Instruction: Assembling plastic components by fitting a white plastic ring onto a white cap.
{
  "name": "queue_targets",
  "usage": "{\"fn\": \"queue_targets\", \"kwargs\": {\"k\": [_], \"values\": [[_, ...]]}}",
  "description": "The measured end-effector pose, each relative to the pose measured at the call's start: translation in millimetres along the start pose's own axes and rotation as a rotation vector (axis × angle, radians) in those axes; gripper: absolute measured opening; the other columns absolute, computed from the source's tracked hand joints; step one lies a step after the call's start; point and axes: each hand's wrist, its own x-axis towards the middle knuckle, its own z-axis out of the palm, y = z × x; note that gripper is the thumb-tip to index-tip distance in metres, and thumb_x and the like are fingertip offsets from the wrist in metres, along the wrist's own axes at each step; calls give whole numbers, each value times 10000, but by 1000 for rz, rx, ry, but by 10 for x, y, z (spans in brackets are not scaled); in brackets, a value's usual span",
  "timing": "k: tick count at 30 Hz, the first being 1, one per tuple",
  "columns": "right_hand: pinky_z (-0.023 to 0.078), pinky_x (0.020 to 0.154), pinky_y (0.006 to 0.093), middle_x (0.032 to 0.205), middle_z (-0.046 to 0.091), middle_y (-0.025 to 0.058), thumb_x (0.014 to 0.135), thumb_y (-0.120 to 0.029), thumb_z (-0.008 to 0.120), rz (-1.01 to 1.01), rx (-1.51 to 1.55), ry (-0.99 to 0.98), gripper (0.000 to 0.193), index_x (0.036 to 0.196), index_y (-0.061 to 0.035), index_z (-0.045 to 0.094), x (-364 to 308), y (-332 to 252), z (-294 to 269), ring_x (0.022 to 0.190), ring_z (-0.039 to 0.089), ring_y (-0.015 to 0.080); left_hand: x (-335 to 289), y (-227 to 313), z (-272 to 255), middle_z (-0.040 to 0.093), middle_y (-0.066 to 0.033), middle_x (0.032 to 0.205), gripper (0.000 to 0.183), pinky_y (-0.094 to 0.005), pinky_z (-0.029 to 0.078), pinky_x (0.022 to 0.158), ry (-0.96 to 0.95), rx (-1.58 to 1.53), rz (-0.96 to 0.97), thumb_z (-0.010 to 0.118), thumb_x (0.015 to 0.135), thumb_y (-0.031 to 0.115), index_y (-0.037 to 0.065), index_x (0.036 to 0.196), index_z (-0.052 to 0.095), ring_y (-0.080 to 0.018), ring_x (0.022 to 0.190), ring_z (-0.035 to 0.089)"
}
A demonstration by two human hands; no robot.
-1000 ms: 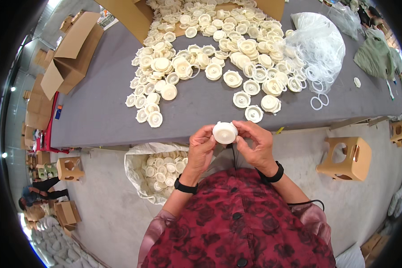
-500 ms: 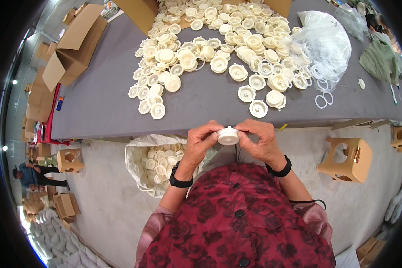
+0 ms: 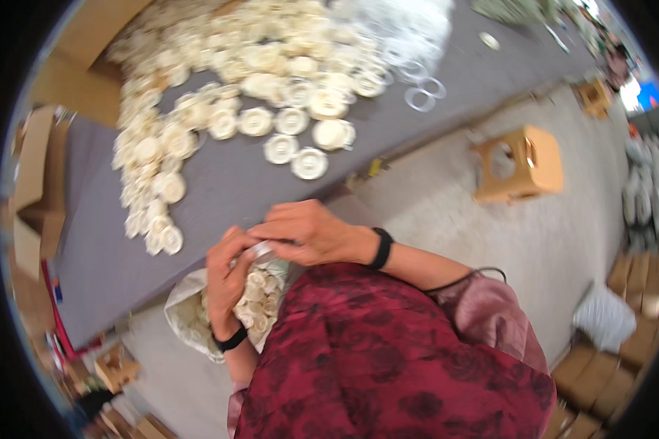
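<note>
Between my two hands is a white round plastic cap [image 3: 263,253], partly covered by fingers and blurred. My left hand [image 3: 225,269] grips its left side with thumb and fingers. Over its right and top edge, my right hand [image 3: 306,231] closes with bent fingers. Both hands are just off the table's front edge, above a white sack [image 3: 181,301] of similar caps [image 3: 256,301]. Across the table lies a large heap of cream caps [image 3: 263,55], with a few single caps [image 3: 309,163] nearest me. Two thin translucent rings [image 3: 420,99] lie to the heap's right.
The grey-covered table [image 3: 220,192] runs at a slant. A clear plastic bag [image 3: 410,29] lies behind the rings. Opened cardboard boxes [image 3: 40,172] stand at the left. On the floor to the right is a tan plastic stool [image 3: 523,164], with stacked cartons [image 3: 600,369] beyond.
My hands have moved left with the cap, from in front of the table to over the sack. My right hand has turned across it. The whole view has tilted.
</note>
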Motion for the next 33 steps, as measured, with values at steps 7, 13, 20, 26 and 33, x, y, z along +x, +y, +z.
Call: {"fn": "queue_targets", "kwargs": {"k": [7,13,20,26,33], "values": [[505,624,327,807,637,122,850,-32,650,249,143,109,162,1004,8,677,-202,59,-9,692,639,237,105,14,141,643,-41,936,450,-219,452,779,103,-449,-307,672,915,95,14,1313,478,-93,869,597],[547,676,256,858,694,67,896,-57,656,503,352,297,134,1003,18,686,-272,28,-134,761,644,86,-37,-216,587,673,-80,1107,293,-365,500,961,309,-976,-292,766,886,188,22,1085,630,-176,1030,639],[523,707,244,835,681,48,850,37,636,356,390,230,305,1147,-9,691,-295,-8,-402,768,646,113,76,1,532,665,-49,971,118,-258,460,797,223,-724,-217,682,913,55,-18,1006,690,-114,880,593],[474,623,281,830,677,96,814,63,639,322,329,149,303,1097,-12,716,-257,2,-420,710,627,162,139,135,374,648,-51,910,118,-261,433,745,101,-569,-142,658,926,56,-45,973,697,-114,829,554],[494,628,299,872,684,123,810,27,666,238,310,45,235,1041,6,707,-181,21,-371,737,651,203,68,96,330,632,-65,860,152,-287,409,706,25,-546,-168,672,915,94,-55,943,689,-143,806,540]]}}
